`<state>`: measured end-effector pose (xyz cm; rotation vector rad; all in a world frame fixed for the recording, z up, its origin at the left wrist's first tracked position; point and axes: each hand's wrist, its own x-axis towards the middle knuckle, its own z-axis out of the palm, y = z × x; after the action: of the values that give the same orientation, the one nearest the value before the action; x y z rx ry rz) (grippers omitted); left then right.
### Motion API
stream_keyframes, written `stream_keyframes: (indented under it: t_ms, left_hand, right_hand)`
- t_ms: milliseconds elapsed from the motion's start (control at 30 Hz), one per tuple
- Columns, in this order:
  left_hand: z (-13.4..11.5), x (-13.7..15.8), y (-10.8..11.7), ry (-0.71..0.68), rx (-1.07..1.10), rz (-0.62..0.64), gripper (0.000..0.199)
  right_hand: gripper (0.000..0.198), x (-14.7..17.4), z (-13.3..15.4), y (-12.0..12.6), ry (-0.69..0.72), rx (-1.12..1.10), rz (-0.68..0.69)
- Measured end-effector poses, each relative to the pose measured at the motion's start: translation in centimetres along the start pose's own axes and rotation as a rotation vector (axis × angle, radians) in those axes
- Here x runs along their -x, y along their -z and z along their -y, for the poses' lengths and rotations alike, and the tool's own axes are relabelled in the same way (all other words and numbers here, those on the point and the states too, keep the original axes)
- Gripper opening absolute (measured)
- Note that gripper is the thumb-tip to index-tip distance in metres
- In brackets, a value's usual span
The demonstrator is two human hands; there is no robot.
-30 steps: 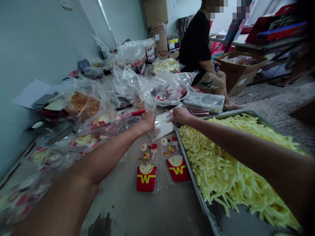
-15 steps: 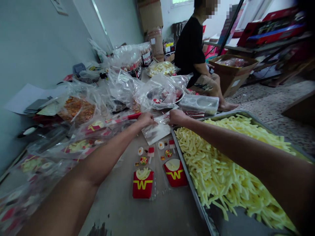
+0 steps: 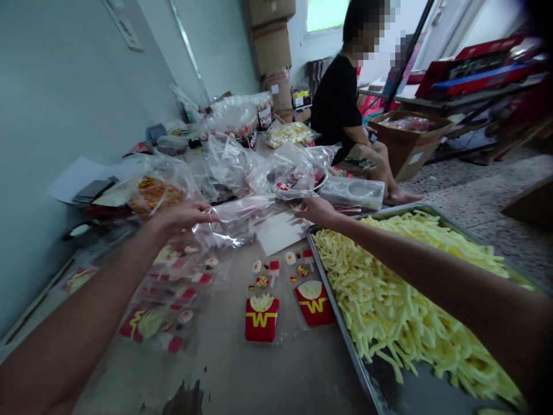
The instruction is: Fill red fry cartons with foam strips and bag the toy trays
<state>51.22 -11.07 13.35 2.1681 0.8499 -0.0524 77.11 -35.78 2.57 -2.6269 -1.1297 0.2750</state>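
Observation:
A clear plastic bag point(image 3: 235, 222) is stretched above the table between my two hands. My left hand point(image 3: 184, 218) grips its left end, thumb and fingers pointing right. At the other end, my right hand point(image 3: 317, 211) is curled with its fingertips pinched on the plastic, close to the tray's far corner. Beneath the bag lies a white sheet point(image 3: 280, 231). Nearer me, two flat clear packs sit side by side, each with a red fries carton piece, the left one point(image 3: 261, 319) and the right one point(image 3: 314, 302), plus small food-shaped pieces above.
On the right, a metal tray point(image 3: 352, 346) holds a heap of pale yellow fry-shaped pieces point(image 3: 406, 288). Filled packs point(image 3: 151, 323) pile up at left. Behind are a bowl point(image 3: 322, 178), a clear plastic tray point(image 3: 354, 192), bagged orange pieces point(image 3: 155, 193) and a seated person point(image 3: 334, 104).
My left hand has moved left, away from my right hand, drawing the plastic out between them. The white sheet now shows more. The view has shifted slightly, uncovering the filled packs at left.

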Motion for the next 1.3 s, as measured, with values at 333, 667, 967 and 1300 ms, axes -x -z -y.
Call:
stream_keyframes:
  t_ms: [333, 667, 967, 1300]
  left_hand:
    - [7.2, 18.5, -5.8, 0.101, 0.606, 0.071, 0.033]
    - [10.7, 24.6, -14.5, -0.002, 0.384, -0.012, 0.040]
    - [14.7, 22.8, -15.2, 0.045, 0.537, 0.090, 0.049]
    - [13.6, 24.5, -14.9, 0.235, 0.832, -0.076, 0.034]
  right_hand:
    - [0.067, 15.8, 11.1, -0.7, 0.254, -1.475, 0.366]
    - [0.033, 30.7, 15.1, -9.3, -0.147, -1.445, 0.424]
    - [0.053, 35.1, 9.2, -10.3, -0.363, -1.167, 0.154]
    - [0.037, 37.6, 4.9, -4.1, -0.095, 0.122, 0.087]
